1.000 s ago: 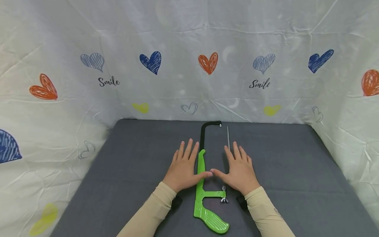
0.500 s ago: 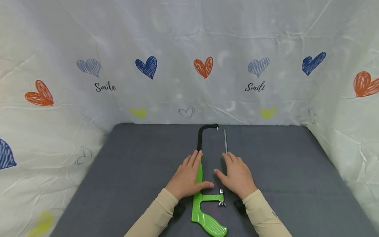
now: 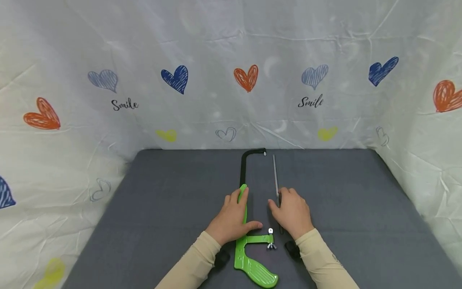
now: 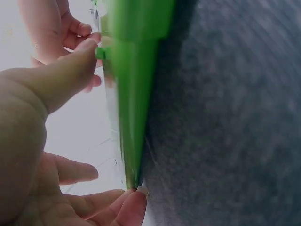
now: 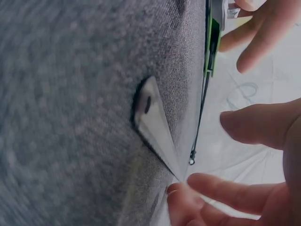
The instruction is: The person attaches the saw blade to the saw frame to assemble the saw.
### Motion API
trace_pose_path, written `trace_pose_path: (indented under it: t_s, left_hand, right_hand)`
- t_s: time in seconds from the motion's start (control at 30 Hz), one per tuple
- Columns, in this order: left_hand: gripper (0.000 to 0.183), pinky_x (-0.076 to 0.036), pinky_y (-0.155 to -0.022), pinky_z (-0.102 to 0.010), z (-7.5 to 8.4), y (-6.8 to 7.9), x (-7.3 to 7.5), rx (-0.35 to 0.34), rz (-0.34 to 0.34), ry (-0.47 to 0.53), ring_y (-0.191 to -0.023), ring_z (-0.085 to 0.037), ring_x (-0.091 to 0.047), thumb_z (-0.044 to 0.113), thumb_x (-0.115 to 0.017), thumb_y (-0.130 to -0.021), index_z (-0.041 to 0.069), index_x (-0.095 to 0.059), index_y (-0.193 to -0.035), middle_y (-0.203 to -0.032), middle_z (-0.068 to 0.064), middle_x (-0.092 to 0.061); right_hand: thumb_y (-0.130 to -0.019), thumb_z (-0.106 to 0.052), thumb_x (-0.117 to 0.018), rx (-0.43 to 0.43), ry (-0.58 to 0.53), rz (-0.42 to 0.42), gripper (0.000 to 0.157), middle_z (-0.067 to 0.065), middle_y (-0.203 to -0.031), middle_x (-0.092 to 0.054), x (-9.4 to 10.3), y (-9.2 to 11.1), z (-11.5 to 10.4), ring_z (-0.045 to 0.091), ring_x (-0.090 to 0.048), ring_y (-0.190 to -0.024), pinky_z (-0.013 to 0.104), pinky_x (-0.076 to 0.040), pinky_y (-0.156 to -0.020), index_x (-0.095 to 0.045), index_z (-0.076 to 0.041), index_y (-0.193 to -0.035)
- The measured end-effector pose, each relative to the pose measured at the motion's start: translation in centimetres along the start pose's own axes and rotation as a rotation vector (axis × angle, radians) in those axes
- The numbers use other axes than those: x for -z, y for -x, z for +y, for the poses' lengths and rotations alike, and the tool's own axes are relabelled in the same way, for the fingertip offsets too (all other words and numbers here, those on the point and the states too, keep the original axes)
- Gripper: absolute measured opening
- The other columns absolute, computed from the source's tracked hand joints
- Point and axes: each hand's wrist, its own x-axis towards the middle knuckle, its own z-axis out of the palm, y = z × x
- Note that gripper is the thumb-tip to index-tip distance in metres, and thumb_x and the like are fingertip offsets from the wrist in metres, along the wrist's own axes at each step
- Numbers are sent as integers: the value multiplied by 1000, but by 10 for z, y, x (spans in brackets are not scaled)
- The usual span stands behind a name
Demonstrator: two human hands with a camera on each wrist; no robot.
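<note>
A hacksaw frame (image 3: 257, 273) with a green handle and body and a black bent front bar lies lengthwise on the grey cloth. My left hand (image 3: 230, 220) lies over its green body, index finger on one side and other fingers on the opposite side; the thumb stretches towards the cross arm. In the left wrist view, fingertips (image 4: 134, 207) meet the body's far end. To the right lies a separate saw blade (image 3: 275, 172), with a slotted end (image 5: 150, 106) in the right wrist view. My right hand (image 3: 294, 212) touches the blade with loosely bent fingers, thumb held apart.
The cross arm carries a metal wing nut (image 3: 271, 246). Grey cloth (image 3: 173, 208) covers the table. Behind and along the sides hangs a white sheet (image 3: 209, 48) printed with hearts and "Smile". Small black devices (image 3: 221, 259) show under both wrists.
Both hands have come down from hovering with spread fingers. The left has reached the hacksaw frame's green body; the right has reached the blade, its fingers bending. Frame and blade have barely moved.
</note>
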Motion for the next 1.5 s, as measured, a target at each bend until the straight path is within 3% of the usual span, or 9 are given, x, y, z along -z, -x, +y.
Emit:
trace_pose_path:
  t_s: [0.2, 0.4, 0.7, 1.07, 1.3, 1.5]
  left_hand:
    - [120, -56, -108, -55, 2, 2, -1, 7, -6, 24, -151, -49, -39, 54, -91, -85, 2, -26, -171, -170, -31, -31]
    - [134, -54, -110, -56, 2, 2, 1, 4, -17, 63, -150, -50, -37, 59, -97, -74, -1, -26, -170, -171, -31, -29]
    - [145, -51, -114, -57, 2, 2, 2, -8, -34, 34, -149, -50, -37, 67, -98, -67, -4, -25, -170, -172, -30, -27]
    - [146, -49, -115, -58, 4, 2, 0, -2, -31, 8, -145, -49, -39, 66, -100, -64, -5, -26, -169, -171, -30, -27]
    - [145, -48, -116, -59, 5, 1, 2, 13, -31, 20, -145, -49, -38, 65, -100, -65, -4, -26, -169, -172, -29, -26]
    - [146, -48, -116, -58, 6, 1, 0, 17, -37, 7, -145, -48, -39, 66, -100, -65, -6, -26, -168, -172, -29, -26]
  right_hand:
    - [-96, -31, -81, -55, 6, -45, 41, 21, -98, -69, 0, 1, 1, 36, -67, -68, 54, -58, -63, -75, 5, -116]
    - [-94, -30, -84, -103, 24, -65, 34, 16, -79, -62, 2, 0, 4, 32, -59, -58, 49, -52, -53, -68, 0, -86]
    - [-94, -24, -80, -194, 21, -78, 40, 9, -61, -59, 6, -1, 6, 31, -60, -53, 49, -50, -49, -61, -12, -60]
    - [-95, -25, -75, -283, -44, -138, 29, 5, -66, -71, 8, -3, 7, 27, -65, -59, 49, -53, -56, -76, -14, -68]
    - [-95, -23, -74, -298, -71, -141, 38, 0, -55, -61, 8, -5, 5, 23, -58, -52, 38, -42, -49, -69, -18, -58]
    - [-93, -22, -76, -305, -77, -123, 39, -1, -54, -59, 9, -5, 5, 22, -57, -52, 37, -41, -49, -66, -20, -55]
